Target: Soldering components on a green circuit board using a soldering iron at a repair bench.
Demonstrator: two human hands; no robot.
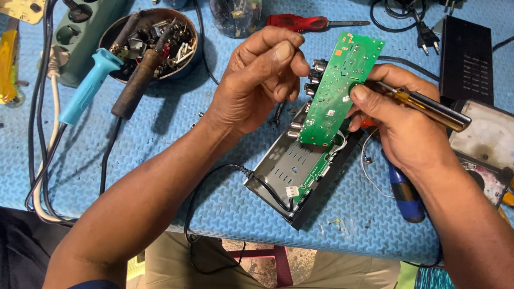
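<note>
Above the middle of the blue mat: one green circuit board, held tilted, its long axis running from lower left up to upper right, solder side toward the camera, round metal sockets along its left edge. Left hand: fingers curled together, tips pinched at the sockets on the board's left edge. Right hand: thumb pressed on the board's right edge, fingers closed around a screwdriver with amber and dark handle, whose handle points right and slightly down; its tip is hidden behind the board. Directly below the board: one open dark metal case, lying diagonally on the same line as the board, with a second green board along its lower side and a black cable running from it over the mat's near edge. Upper left: round tin of small parts, with two soldering irons leaning on its rim, one with a light blue handle, one brown. Top centre: red-handled screwdriver, lying level. Upper right: black box. Beneath the right wrist: blue-handled tool, partly covered by the hand.
</note>
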